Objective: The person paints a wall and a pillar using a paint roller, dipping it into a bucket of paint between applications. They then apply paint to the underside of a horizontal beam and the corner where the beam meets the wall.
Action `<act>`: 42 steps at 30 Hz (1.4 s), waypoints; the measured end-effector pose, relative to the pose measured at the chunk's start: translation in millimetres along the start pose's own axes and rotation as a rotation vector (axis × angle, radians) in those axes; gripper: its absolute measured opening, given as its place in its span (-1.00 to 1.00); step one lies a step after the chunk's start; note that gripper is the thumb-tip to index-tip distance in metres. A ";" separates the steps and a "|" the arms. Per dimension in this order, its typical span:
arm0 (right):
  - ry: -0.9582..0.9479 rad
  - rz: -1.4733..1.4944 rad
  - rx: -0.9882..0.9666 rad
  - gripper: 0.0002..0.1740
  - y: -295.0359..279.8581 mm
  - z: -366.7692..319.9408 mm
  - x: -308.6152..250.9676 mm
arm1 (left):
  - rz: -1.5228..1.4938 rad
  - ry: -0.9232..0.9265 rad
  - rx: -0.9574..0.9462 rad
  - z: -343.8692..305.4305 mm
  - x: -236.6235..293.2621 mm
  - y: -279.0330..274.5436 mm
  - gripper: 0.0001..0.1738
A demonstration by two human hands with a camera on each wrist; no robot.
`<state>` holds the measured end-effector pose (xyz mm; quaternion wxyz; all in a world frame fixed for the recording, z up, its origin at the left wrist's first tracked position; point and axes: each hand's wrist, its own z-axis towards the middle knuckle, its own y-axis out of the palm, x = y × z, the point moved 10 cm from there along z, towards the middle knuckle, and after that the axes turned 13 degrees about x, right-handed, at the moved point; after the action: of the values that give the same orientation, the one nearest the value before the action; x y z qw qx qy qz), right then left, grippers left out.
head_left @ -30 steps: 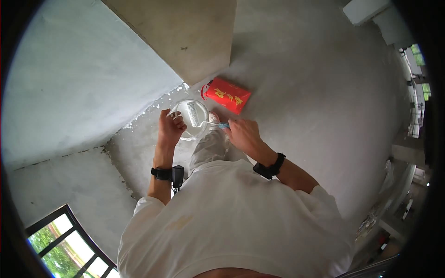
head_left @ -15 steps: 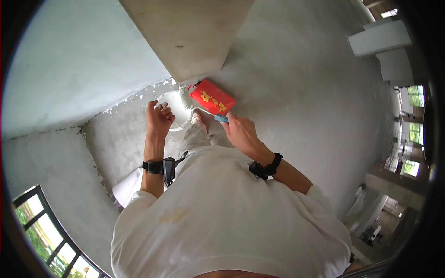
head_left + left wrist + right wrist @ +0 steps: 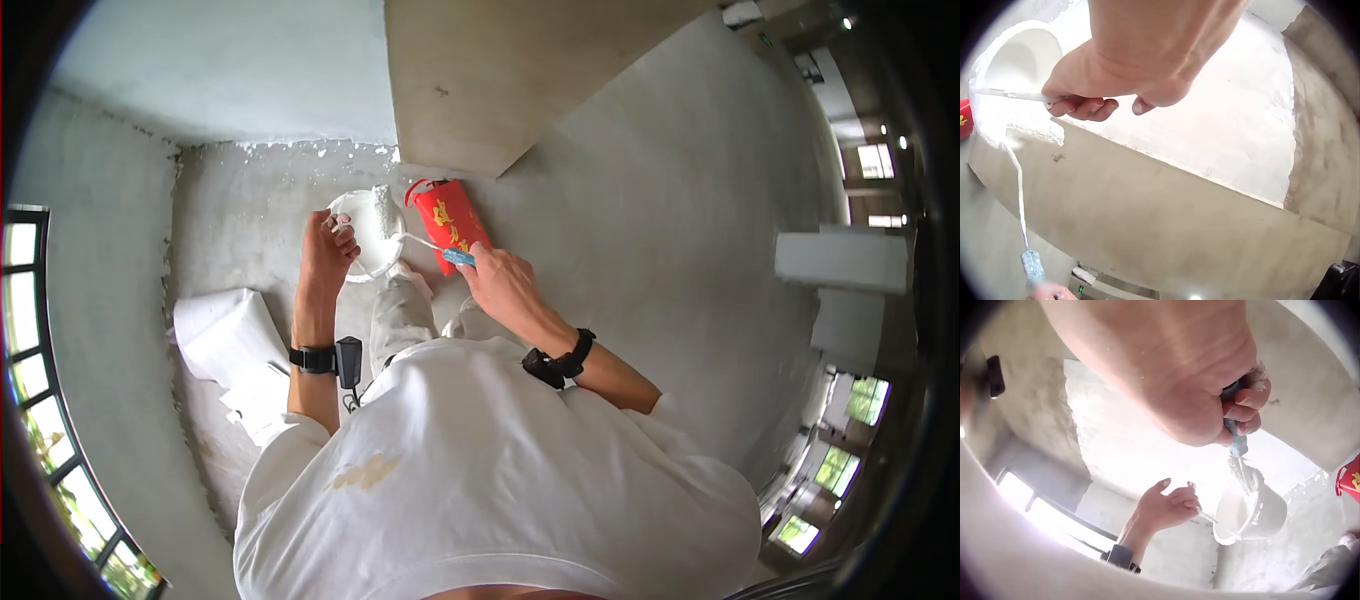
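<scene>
My left hand (image 3: 328,250) holds the thin bail of a white bucket (image 3: 1050,53), its fingers curled round the bail (image 3: 1019,95) in the left wrist view. In my right hand (image 3: 505,280) is the blue handle (image 3: 458,257) of a paint roller, with fingers wrapped round it in the right wrist view. A bent, paint-coated rod (image 3: 1020,187) runs from the handle to the roller sleeve (image 3: 381,212). That sleeve is thick with white paint and overlaps the bucket's mouth in the head view. White paint coats the bucket's rim.
A red bag (image 3: 440,215) with yellow characters lies on the floor right of the bucket. Walls meet in a corner ahead, with a tan wall (image 3: 470,80) jutting out. White sheeting (image 3: 230,335) lies at the left near a window (image 3: 40,330). My foot (image 3: 415,280) is below the bucket.
The head view has swung round, bringing the white sheeting into sight at left. The roller sleeve went to the bucket's right rim, then back over its mouth. Both hands keep their hold.
</scene>
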<state>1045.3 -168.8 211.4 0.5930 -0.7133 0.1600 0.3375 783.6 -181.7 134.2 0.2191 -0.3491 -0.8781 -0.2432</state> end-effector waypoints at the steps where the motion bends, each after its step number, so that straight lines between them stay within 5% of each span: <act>1: -0.033 -0.023 -0.054 -0.73 2.6 8.7 -3.0 | -0.032 -0.009 0.049 -7.3 2.1 0.7 -0.72; 12: -0.257 -0.100 -0.240 -0.72 37.5 66.5 -52.4 | -0.231 -0.025 0.252 -6.2 17.8 -51.4 -0.69; 25: -0.422 -0.165 -0.380 -0.69 38.1 119.6 -99.6 | -0.433 0.165 0.244 -35.7 51.0 -83.5 -0.65; 34: -0.519 -0.167 -0.444 -0.68 75.7 123.3 -135.2 | -0.535 0.228 0.291 -41.4 51.9 -133.3 -0.64; 42: -0.612 -0.072 -0.401 -0.71 117.3 60.8 -179.0 | -0.640 0.264 0.228 -88.5 40.2 -197.8 -0.66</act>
<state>824.7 -170.3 240.8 0.4735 -0.6866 -0.1192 0.5387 633.7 -338.9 171.9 0.2809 0.0043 -0.9284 -0.2431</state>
